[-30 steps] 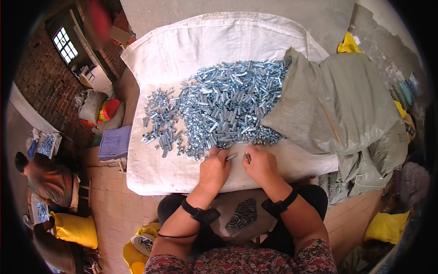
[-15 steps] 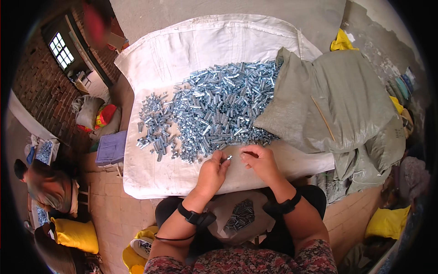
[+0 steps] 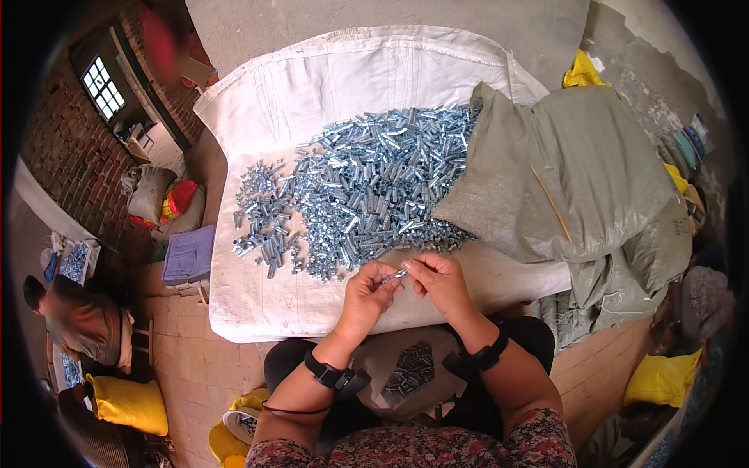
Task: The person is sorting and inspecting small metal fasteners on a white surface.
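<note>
Both hands, left hand (image 3: pixel 367 292) and right hand (image 3: pixel 441 282), pinch 1 small bolt (image 3: pixel 395 275).

Brick wall (image 3: pixel 58 148) with a bright window (image 3: pixel 103 87), sunlit concrete floor (image 3: pixel 374 17) beyond.

2 hands on 1 small bolt at the edge of a heap of metal parts

The left hand (image 3: pixel 367 292) and right hand (image 3: pixel 441 281) pinch a small silvery bolt (image 3: pixel 394 275) between their fingertips, just in front of a wide pile of bolts (image 3: pixel 359 187) spread on a white sack cloth (image 3: pixel 351 70); a grey-green sack (image 3: pixel 577 171) lies to the right (partly over the pile), and more dark parts (image 3: pixel 411 368) sit in the lap
</note>
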The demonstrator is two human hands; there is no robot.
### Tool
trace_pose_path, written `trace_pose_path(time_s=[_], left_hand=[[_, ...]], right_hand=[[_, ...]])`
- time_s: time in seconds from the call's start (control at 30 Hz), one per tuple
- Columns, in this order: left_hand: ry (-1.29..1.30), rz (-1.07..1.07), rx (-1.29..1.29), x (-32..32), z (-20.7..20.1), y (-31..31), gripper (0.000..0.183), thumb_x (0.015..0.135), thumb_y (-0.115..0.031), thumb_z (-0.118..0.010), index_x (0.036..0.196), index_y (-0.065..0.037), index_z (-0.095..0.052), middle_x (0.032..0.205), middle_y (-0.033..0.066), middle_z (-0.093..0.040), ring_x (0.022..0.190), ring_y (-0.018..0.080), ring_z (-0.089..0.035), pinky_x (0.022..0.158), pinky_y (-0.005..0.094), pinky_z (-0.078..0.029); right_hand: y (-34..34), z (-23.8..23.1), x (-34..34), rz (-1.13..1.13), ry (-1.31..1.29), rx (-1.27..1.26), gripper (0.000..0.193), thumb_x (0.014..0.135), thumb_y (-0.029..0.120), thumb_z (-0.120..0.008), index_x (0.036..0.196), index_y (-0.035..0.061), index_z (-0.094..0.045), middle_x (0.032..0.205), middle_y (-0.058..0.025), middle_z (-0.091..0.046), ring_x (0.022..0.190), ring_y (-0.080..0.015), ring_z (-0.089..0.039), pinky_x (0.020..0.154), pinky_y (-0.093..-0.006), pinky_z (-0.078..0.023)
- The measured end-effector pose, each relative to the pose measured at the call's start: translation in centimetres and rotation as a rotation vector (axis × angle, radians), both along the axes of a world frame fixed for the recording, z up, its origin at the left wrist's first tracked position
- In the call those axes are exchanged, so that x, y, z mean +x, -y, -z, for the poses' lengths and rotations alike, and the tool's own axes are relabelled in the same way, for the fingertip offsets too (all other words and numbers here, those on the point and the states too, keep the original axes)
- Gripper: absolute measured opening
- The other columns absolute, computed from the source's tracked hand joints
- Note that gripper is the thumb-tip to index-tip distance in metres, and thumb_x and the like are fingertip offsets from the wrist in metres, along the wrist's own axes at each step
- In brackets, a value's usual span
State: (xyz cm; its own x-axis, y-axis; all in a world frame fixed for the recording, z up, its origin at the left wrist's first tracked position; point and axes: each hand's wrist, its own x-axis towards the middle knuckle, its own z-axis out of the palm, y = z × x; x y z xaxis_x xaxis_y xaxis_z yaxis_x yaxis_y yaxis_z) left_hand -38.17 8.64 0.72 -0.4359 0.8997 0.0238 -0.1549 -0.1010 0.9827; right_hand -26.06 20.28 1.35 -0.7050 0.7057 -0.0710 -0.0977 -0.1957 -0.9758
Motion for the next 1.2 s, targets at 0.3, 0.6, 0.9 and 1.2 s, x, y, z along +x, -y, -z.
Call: trace_pose_path(time_s=[0.3, 0.6, 0.9, 1.2], left_hand=[[0.083, -0.029, -0.027, 0.1, -0.4, 0.3, 0.004, 0.095, -0.004, -0.061, 0.099, -0.003, -0.06, 0.077, 0.0016, -0.065, 0.05, 0.002, -0.039, 0.044, 0.019, -0.029], [-0.538, -0.05, -0.126, -2.2, 0.3, 1.0, 0.009, 0.086, 0.001, -0.066, 0.094, -0.001, -0.063, 0.075, 0.0126, -0.067, 0.06, 0.0197, -0.06, 0.053, 0.0312, -0.044], [-1.161, 0.011, -0.22, -0.1, 0.1, 0.1, 0.01, 0.076, 0.005, -0.056, 0.085, 0.002, -0.059, 0.086, 0.0268, -0.063, 0.081, 0.0458, -0.061, 0.07, 0.0498, -0.05], [-1.04, -0.047, -0.119, -2.3, -1.2, -0.8, 0.026, 0.082, -0.012, -0.07, 0.107, -0.003, -0.066, 0.108, 0.017, -0.064, 0.073, 0.0329, -0.064, 0.066, 0.0393, -0.052]], right_hand=[[0.7, 0.6, -0.3, 0.16, 0.136, 0.561, 0.024, 0.088, 0.019, -0.071, 0.075, 0.0005, -0.064, 0.061, -0.0079, -0.058, 0.05, -0.0155, -0.053, 0.046, -0.0311, -0.041], [3.2, 3.4, -0.7, 0.061, 0.391, 1.028, 0.026, 0.093, 0.024, -0.056, 0.075, 0.0071, -0.061, 0.069, -0.0152, -0.064, 0.064, -0.0375, -0.064, 0.059, -0.0499, -0.049], [-0.7, 2.0, -0.1, 0.282, 0.494, 1.19, 0.021, 0.086, 0.016, -0.064, 0.105, 0.0096, -0.066, 0.087, -0.0141, -0.066, 0.077, -0.0336, -0.065, 0.067, -0.0434, -0.053], [-3.0, 4.8, -2.1, 0.361, 0.675, 1.437, 0.029, 0.081, 0.013, -0.067, 0.109, 0.0033, -0.065, 0.108, -0.0115, -0.062, 0.099, -0.0292, -0.06, 0.081, -0.0395, -0.052]])
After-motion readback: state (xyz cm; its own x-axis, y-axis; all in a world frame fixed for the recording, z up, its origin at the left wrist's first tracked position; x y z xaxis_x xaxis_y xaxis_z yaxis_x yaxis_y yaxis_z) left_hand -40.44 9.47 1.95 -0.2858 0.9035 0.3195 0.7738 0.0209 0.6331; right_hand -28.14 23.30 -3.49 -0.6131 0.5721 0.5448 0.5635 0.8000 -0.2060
